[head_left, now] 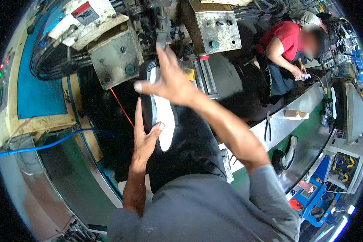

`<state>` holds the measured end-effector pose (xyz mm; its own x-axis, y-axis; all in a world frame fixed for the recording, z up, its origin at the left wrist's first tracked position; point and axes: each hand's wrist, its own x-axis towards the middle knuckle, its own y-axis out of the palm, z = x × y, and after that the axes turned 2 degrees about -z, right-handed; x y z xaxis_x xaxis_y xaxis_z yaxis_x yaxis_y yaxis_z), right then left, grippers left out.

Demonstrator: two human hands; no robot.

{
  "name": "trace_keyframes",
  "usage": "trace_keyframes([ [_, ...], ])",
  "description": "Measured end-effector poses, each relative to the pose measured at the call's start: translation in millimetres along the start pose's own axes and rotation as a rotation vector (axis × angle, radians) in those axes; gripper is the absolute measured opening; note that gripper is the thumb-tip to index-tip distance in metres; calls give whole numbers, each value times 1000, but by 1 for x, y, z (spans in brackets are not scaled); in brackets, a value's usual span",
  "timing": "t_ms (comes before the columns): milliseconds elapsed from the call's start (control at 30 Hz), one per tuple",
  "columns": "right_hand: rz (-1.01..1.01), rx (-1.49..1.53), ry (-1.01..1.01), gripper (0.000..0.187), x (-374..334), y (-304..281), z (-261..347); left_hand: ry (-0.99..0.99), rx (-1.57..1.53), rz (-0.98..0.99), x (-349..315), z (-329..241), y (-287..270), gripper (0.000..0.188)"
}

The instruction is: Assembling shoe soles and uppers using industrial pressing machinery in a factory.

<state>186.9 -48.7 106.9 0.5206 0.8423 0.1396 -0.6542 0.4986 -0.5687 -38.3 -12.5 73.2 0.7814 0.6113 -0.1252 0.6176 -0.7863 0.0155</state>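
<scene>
In front of me a black shoe upper (154, 112) is held sole side up, its white insole board (165, 126) facing me and its toe pointing toward the machine. My left hand (144, 139) grips it from the left, thumb pressed on the white board and fingers along the black side. Over the toe end passes my right hand (171, 82), slightly blurred, thumb and fingers spread apart. It hides part of the forefoot; whether it touches the shoe I cannot tell. Just beyond the toe is a metal machine arm (161, 34).
Two grimy control boxes (116, 56) (217, 32) flank the machine. On the right, pliers (267, 127) and a bottle (296, 115) lie on a metal ledge beside a green belt (306, 141) carrying another shoe (291, 151). A co-worker in red (284, 42) sits beyond. A blue hose (48, 145) crosses at left.
</scene>
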Motion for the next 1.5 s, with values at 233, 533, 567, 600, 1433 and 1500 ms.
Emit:
trace_keyframes([
  [233,120,421,340,88,-87,69,-22,-186,-261,-100,-86,11,-16,90],
  [533,198,825,841,67,-235,48,-43,-424,-304,-834,-211,115,-204,84],
  [567,157,795,870,65,-247,43,-50,-257,-98,-911,-202,93,-214,86],
  [600,199,812,838,65,-246,42,-44,-239,63,-1009,-225,118,-288,90],
  [1433,-861,-880,1514,72,-860,-141,-185,-214,281,792,-50,88,169,45],
  [1500,-624,-633,1681,76,-835,-171,-193,-240,298,592,-43,92,119,42],
])
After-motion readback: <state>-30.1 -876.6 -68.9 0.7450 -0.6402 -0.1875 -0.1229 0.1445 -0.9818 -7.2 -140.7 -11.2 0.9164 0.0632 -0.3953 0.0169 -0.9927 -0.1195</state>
